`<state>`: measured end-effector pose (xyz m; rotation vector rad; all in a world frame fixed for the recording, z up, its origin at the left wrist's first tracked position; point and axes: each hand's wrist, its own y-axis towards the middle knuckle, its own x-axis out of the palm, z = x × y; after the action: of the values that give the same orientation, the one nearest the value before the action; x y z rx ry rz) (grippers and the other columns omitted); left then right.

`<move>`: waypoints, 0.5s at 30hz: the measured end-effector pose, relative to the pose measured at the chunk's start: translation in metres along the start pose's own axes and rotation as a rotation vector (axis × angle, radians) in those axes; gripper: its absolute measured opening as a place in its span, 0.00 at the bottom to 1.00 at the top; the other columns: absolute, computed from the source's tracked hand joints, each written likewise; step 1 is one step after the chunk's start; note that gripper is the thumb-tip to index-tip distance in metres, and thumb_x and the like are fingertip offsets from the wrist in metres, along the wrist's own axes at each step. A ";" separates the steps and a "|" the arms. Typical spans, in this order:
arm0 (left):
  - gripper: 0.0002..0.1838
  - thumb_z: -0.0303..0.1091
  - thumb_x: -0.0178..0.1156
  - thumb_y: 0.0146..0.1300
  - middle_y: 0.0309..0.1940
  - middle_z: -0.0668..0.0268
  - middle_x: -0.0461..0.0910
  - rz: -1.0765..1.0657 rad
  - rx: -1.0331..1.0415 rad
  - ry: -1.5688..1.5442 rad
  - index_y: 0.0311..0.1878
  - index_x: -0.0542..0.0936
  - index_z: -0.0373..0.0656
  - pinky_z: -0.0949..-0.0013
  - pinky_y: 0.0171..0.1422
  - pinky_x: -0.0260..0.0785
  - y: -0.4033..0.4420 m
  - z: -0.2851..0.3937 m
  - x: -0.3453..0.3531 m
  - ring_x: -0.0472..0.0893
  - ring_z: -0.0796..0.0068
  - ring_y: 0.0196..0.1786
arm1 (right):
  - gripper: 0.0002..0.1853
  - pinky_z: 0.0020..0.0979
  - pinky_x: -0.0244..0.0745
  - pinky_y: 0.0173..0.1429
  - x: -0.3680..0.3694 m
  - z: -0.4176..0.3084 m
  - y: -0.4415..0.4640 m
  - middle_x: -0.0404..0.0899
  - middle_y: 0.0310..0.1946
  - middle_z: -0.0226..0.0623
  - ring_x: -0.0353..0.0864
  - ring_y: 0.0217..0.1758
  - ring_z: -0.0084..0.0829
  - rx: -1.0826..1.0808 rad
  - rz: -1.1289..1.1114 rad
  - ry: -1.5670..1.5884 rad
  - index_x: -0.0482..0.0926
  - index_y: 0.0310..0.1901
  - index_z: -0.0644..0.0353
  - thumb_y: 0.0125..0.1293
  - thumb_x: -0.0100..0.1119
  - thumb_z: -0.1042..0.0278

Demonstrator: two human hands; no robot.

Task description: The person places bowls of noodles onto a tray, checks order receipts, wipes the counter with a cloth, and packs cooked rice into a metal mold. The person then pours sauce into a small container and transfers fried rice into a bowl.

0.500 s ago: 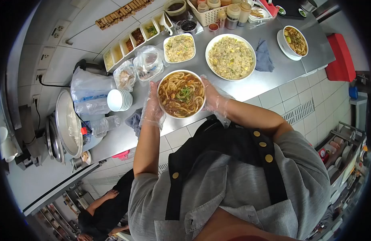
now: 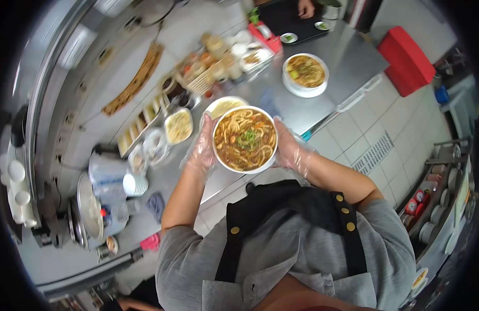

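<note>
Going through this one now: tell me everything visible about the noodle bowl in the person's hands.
The noodle bowl is round, white and smooth-looking, its material uncertain. It is filled nearly to the rim with thick pale noodles in brown sauce or broth, with chopped green garnish near the middle. It looks roughly level, held up between the left hand and right hand, both in clear gloves. In view, it partly covers a rice dish.

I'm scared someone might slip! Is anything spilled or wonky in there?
I can't see any spills. The noodles sit inside their bowl, which looks whole. Only the crumpled blue cloth looks a bit untidy, bunched up instead of folded on the counter. The picture's too blurry to spot tiny drips.
</note>
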<state>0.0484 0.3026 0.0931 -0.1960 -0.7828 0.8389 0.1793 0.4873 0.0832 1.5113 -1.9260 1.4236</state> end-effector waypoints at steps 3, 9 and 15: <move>0.42 0.68 0.45 0.71 0.63 0.54 0.76 -0.075 -0.070 -0.057 0.69 0.67 0.37 0.53 0.69 0.73 0.047 -0.024 0.063 0.78 0.61 0.65 | 0.39 0.62 0.59 0.71 -0.042 -0.056 -0.031 0.68 0.72 0.41 0.68 0.73 0.43 0.174 0.299 -0.164 0.67 0.71 0.50 0.76 0.21 0.31; 0.40 0.67 0.46 0.71 0.59 0.56 0.79 -0.138 -0.250 -0.068 0.68 0.68 0.39 0.53 0.66 0.76 0.145 -0.053 0.172 0.80 0.62 0.62 | 0.38 0.64 0.62 0.68 -0.122 -0.146 -0.061 0.69 0.71 0.41 0.69 0.72 0.45 -0.021 0.278 0.056 0.67 0.71 0.49 0.76 0.20 0.32; 0.38 0.68 0.47 0.70 0.59 0.55 0.79 -0.306 -0.343 -0.026 0.64 0.72 0.40 0.53 0.68 0.75 0.272 -0.090 0.267 0.79 0.62 0.63 | 0.40 0.68 0.64 0.67 -0.212 -0.246 -0.082 0.68 0.71 0.44 0.69 0.72 0.48 -0.061 0.320 0.067 0.64 0.73 0.50 0.75 0.19 0.30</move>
<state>0.0593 0.6921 0.0533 -0.3596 -0.9512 0.4153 0.2558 0.8128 0.0824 1.1504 -2.2221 1.5017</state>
